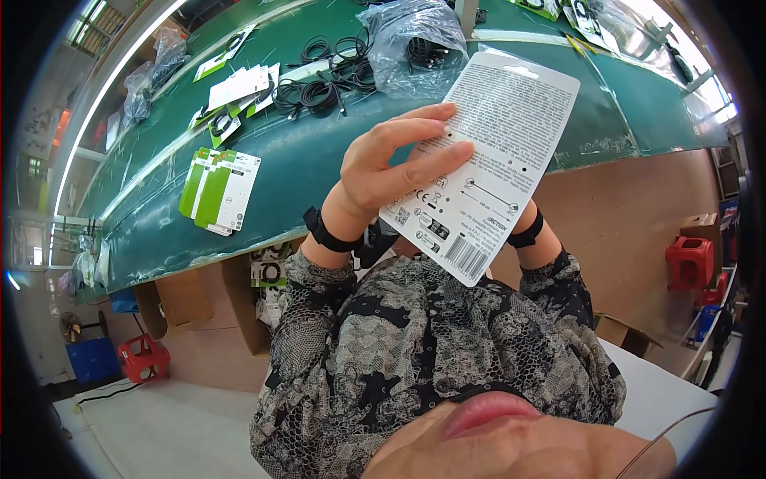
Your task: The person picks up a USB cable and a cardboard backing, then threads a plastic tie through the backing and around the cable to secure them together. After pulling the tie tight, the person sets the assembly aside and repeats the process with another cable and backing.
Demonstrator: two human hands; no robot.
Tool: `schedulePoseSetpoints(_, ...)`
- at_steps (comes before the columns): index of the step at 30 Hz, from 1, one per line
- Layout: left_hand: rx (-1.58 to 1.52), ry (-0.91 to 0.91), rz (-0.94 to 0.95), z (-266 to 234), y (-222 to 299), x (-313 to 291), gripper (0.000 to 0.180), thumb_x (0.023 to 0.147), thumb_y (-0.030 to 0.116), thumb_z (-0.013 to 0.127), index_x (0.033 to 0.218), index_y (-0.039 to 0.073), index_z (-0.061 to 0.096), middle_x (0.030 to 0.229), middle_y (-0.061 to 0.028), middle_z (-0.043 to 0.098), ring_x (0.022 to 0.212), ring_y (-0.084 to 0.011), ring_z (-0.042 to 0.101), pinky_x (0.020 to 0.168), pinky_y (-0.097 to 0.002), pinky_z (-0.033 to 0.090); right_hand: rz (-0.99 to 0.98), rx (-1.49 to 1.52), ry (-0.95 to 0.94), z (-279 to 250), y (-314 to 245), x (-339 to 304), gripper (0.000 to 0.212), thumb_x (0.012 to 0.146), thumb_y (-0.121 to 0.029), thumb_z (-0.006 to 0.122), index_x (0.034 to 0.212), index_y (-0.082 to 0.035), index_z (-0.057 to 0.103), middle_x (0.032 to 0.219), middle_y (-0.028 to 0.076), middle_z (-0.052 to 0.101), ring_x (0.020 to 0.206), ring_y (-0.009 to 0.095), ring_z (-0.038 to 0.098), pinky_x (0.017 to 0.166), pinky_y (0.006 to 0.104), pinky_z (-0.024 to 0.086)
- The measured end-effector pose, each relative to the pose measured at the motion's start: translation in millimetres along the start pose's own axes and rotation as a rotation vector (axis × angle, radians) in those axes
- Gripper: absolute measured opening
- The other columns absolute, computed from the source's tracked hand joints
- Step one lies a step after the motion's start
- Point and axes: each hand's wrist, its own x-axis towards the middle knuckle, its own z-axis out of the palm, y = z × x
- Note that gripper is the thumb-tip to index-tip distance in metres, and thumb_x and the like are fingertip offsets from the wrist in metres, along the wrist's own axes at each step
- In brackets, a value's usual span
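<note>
A white printed packaging card (511, 120) with a hang hole is held up tilted in front of my chest, its text-covered side facing me. My left hand (391, 156) is at the card's left edge, thumb and fingertips closed against it. Behind the card is my right hand; only its wrist with a black band (527, 230) shows, so its fingers are hidden. My left wrist wears a black band (327, 231) too. On the green table (319, 176), left of my hands, lies a stack of green-and-white cards (223, 191).
Coiled black cables (319, 96) and a clear plastic bag (415, 48) of cables lie at the back of the table. More packaging cards (239, 86) are beside them. Red stools (690, 262) and cardboard boxes (626, 334) stand on the floor. The table's front edge runs before me.
</note>
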Motion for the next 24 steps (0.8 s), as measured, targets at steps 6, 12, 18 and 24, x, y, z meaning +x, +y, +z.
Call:
schedulePoseSetpoints(6, -0.011, -0.002, -0.019, -2.6, 3.0, -4.1, 0.036, 0.064, -0.003, 0.075, 0.099, 0.001, 0.068, 0.1, -0.0121, 0.054, 0.099, -0.0362, 0.061, 0.084, -0.0363, 0.055, 0.004, -0.11, -0.041, -2.3, -9.9, 4.9, 0.046, 0.086, -0.026, 0.062, 0.129, -0.013, 0.051, 0.132, 0.008, 0.05, 0.123, 0.025, 0.046, 0.105, 0.0394, 0.034)
schedulePoseSetpoints(12, -0.02, 0.016, -0.013, 0.8, 0.4, -3.7, 0.034, 0.065, -0.002, 0.074, 0.099, -0.001, 0.067, 0.097, -0.0115, 0.055, 0.099, -0.0361, 0.062, 0.082, -0.036, 0.055, -0.088, -0.37, 0.063, -4.2, -13.1, 7.9, 0.03, 0.084, -0.015, 0.064, 0.113, -0.009, 0.057, 0.115, 0.009, 0.058, 0.105, 0.021, 0.055, 0.091, 0.0347, 0.043)
schedulePoseSetpoints(18, 0.127, 0.102, -0.498, 15.4, -9.6, -22.3, 0.024, 0.069, -0.001, 0.071, 0.092, 0.005, 0.07, 0.097, -0.0082, 0.059, 0.083, -0.0204, 0.064, 0.07, -0.0278, 0.054, -0.199, -0.45, 0.403, -0.8, -34.4, 17.2, 0.012, 0.082, -0.004, 0.063, 0.095, -0.003, 0.061, 0.096, 0.01, 0.065, 0.086, 0.016, 0.062, 0.075, 0.0286, 0.05)
schedulePoseSetpoints(24, -0.662, 0.629, -0.955, 47.3, -14.8, -35.0, 0.024, 0.08, -0.003, 0.062, 0.103, 0.003, 0.06, 0.099, -0.0063, 0.061, 0.081, -0.0168, 0.062, 0.067, -0.0271, 0.051, 0.211, -0.127, 0.608, 9.9, -38.5, 59.2, 0.002, 0.086, 0.001, 0.057, 0.087, 0.002, 0.059, 0.079, 0.007, 0.064, 0.064, 0.01, 0.057, 0.058, 0.0211, 0.047)
